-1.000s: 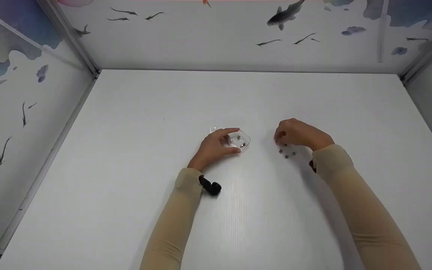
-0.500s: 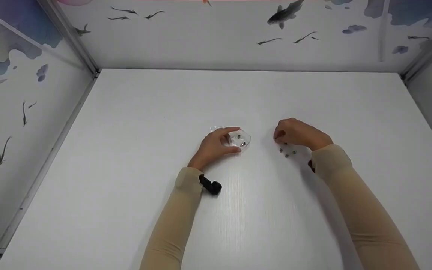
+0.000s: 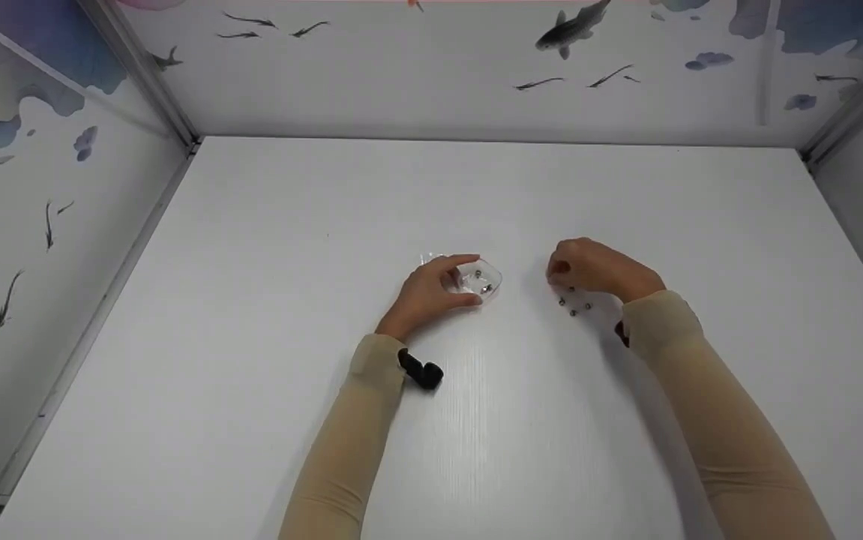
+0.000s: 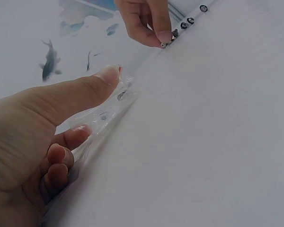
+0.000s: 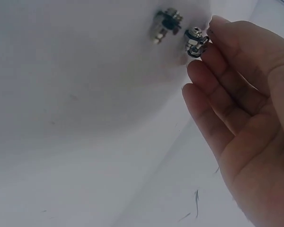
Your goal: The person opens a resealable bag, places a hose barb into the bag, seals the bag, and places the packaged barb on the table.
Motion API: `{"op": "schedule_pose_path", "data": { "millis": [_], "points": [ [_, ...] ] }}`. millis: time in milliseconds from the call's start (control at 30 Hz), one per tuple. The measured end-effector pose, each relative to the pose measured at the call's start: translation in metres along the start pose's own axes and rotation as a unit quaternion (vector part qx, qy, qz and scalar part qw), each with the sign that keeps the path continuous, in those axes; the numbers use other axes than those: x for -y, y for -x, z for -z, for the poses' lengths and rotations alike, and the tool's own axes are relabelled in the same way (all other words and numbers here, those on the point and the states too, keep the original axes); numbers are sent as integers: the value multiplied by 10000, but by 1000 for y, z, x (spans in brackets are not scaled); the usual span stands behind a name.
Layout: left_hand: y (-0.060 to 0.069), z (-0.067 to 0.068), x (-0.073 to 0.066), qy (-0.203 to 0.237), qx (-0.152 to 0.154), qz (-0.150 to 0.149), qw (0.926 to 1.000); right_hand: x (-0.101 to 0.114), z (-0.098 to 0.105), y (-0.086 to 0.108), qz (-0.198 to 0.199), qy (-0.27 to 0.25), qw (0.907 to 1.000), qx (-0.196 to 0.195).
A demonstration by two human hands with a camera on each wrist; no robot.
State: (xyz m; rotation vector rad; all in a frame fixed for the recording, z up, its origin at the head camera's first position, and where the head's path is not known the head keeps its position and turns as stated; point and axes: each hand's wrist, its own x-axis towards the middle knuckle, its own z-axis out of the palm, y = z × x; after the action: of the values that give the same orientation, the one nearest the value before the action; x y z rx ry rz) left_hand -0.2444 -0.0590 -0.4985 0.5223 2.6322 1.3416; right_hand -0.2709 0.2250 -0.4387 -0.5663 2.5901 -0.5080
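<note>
My left hand (image 3: 431, 294) grips a clear plastic container (image 3: 492, 274) between thumb and fingers. Inside it lie a few small metal pieces (image 3: 486, 289). To the right, my right hand (image 3: 602, 268) is at the table with thumb and fingertips together. In the left wrist view these fingertips pinch a tiny metal piece (image 4: 164, 45), and a row of similar pieces (image 4: 187, 23) lies beside them. Up close, the right wrist view shows a small screw (image 5: 195, 41) with dark rings at the fingertips. Another, blurred screw (image 5: 167, 23) is near it.
Several loose small metal pieces (image 3: 573, 313) lie on the white table (image 3: 491, 450) just below my right hand. Panels with fish pictures (image 3: 431, 82) border the table at the back and left. A black wrist camera (image 3: 424, 373) sticks out from my left sleeve.
</note>
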Motion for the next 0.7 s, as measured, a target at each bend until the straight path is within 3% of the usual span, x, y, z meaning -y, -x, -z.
{"op": "schedule_pose_path", "data": {
  "millis": [367,700],
  "points": [
    [0,-1,0,-15,-18,38,10000,7,2,3,-40,-214,9993,-288],
    [1,0,0,40,-35,-31,10000,19,0,1,730,-228,9950,-645]
  ]
}}
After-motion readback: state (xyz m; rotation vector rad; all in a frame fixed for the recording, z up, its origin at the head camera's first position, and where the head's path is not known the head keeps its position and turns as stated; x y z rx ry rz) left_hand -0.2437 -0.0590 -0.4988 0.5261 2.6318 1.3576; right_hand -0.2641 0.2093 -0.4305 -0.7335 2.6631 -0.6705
